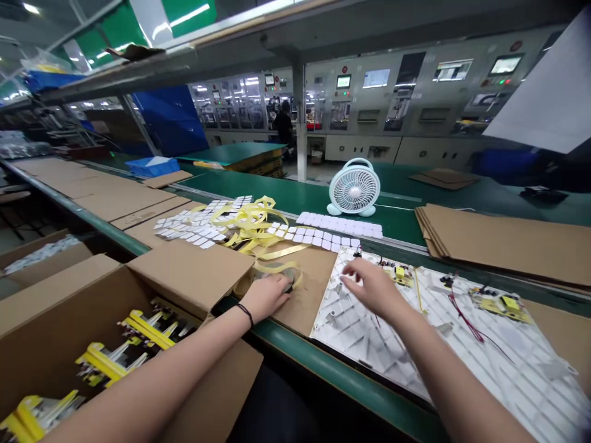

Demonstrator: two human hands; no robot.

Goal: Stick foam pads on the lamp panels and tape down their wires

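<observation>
My left hand, a black band at its wrist, is closed with its fingers curled down over a small greyish, roundish item on the cardboard. A loop of yellow ribbon-like strip lies around that item, and the hand hides most of it. My right hand is above the upper left part of a white ribbed plastic panel, thumb and forefinger apart, with nothing visible between them. Circuit boards with yellow parts and red wires sit on the panel.
Tangled yellow strips and white square stickers lie beyond my left hand. A light-blue fan stands behind. An open carton holding yellow-framed parts is at lower left. Cardboard sheets are stacked at right. A person is far back.
</observation>
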